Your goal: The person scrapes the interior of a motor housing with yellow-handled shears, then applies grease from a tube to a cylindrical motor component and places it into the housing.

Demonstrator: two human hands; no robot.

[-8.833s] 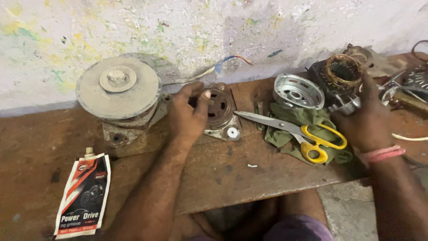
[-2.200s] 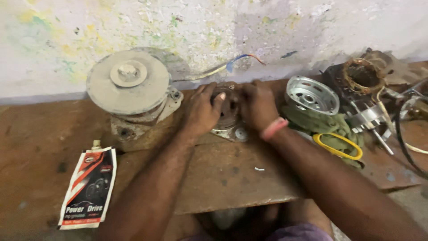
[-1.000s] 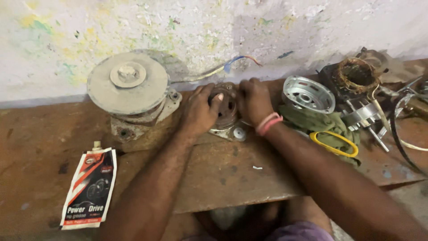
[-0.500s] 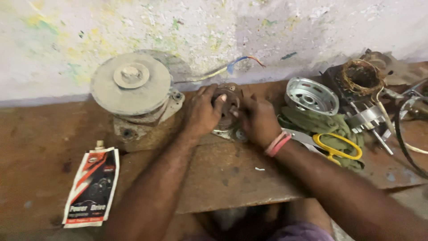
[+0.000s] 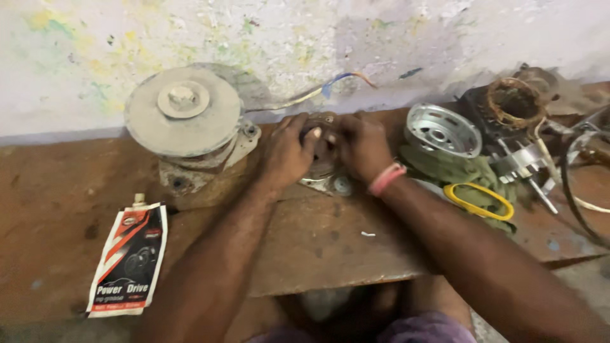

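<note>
Both hands meet on a small round metal motor part that sits on the worn wooden bench, near the wall at about twelve o'clock from the person. The left hand wraps its curled fingers over the part's nine o'clock side, thumb across the top; the right hand, with a pink band at the wrist, closes on it from three o'clock. Just how tightly the right fingers grip is hard to make out, since the view is soft there. At ten o'clock of the part stands a dusty grey motor with a broad pulley, its wires trailing along the wall. At three o'clock a shiny metal end cover rests on a green cloth, with yellow-handled scissors just beside. At eight o'clock lies a red and black pouch.
</note>
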